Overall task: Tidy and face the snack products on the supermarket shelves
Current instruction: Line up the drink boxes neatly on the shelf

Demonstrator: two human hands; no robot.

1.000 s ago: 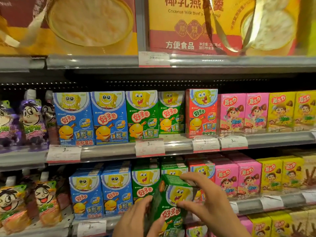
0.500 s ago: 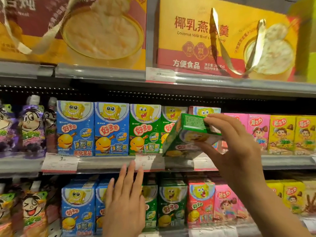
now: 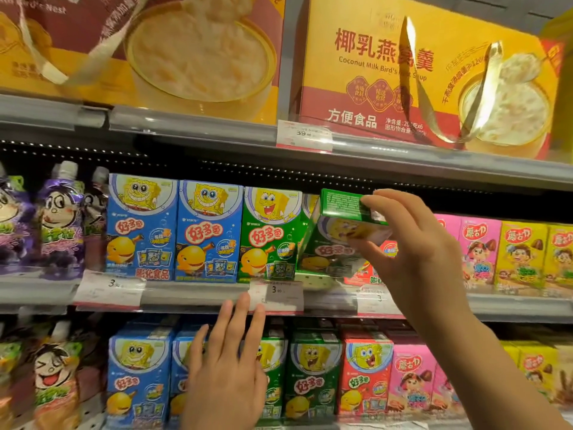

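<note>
A tilted green box [image 3: 335,240] is pinched by the right hand [image 3: 412,252] before a standing green box [image 3: 268,234] and red box [image 3: 366,271], while the left hand [image 3: 226,370] is spread over lower boxes [image 3: 139,377].

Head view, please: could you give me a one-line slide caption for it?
Right hand tilts a green box into the middle shelf row; left hand rests open on the lower boxes.

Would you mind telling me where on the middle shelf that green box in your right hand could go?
The only opening is the slot between the standing green box and the red box, just behind the tilted green box in the right hand. The blue boxes leftward and pink boxes rightward stand packed side by side.
</note>
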